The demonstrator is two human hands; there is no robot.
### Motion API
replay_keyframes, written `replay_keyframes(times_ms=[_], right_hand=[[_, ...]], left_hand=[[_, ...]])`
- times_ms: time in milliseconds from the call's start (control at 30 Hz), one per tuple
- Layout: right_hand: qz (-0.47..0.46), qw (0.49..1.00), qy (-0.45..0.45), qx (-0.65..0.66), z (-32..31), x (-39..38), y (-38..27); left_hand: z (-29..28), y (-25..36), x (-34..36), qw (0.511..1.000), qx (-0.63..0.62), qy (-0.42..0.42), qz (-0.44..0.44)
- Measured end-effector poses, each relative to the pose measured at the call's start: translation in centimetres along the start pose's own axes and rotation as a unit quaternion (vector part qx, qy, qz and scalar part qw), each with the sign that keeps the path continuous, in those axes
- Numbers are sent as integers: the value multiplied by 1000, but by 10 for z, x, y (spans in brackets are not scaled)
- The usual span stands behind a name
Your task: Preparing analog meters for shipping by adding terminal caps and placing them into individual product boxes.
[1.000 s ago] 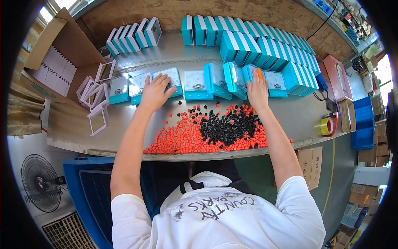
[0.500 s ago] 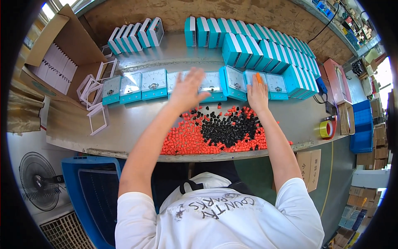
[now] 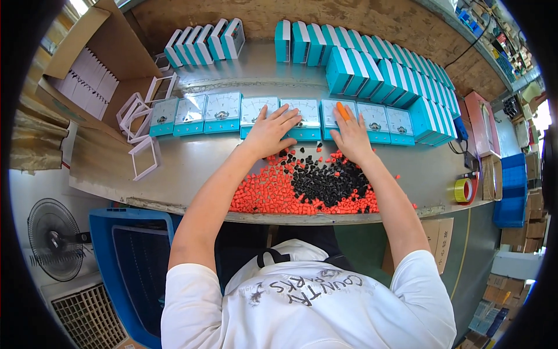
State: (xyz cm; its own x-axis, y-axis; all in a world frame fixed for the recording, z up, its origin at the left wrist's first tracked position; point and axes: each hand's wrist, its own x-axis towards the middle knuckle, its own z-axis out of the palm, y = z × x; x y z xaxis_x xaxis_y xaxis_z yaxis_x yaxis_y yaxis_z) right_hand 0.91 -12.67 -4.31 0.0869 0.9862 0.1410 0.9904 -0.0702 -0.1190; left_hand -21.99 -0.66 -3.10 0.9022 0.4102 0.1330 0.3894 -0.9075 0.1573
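Observation:
A row of teal analog meters with white dials and clear fronts (image 3: 222, 107) lies across the bench. My left hand (image 3: 268, 132) rests with fingers spread over two meters in the middle of the row, its fingertips on the front of one meter (image 3: 303, 111). My right hand (image 3: 353, 138) lies open on the meters to the right of it, an orange cover (image 3: 342, 111) on one finger. Neither hand is closed around anything. Just below both hands spreads a pile of small red caps (image 3: 264, 195) and black caps (image 3: 328, 183).
More teal-and-white meters (image 3: 372, 78) stand on edge at the back right, and a smaller group (image 3: 206, 43) at the back left. White frames (image 3: 144, 158) lie beside an open carton (image 3: 110, 46) at left. Yellow tape (image 3: 463, 190) sits near the right edge.
My left hand has come down onto the meters. The meter that sat askew between my hands now lies in line with the row. The view has shifted slightly.

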Motion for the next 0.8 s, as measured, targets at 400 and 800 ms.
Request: replay_keyframes(times_ms=[400, 800], right_hand=[[78, 988, 130, 36, -23, -28, 100], [229, 944, 147, 186, -25, -50, 120]], left_hand=[[-33, -157, -90, 934, 56, 197, -294], [-11, -267, -167, 889, 65, 64, -448]])
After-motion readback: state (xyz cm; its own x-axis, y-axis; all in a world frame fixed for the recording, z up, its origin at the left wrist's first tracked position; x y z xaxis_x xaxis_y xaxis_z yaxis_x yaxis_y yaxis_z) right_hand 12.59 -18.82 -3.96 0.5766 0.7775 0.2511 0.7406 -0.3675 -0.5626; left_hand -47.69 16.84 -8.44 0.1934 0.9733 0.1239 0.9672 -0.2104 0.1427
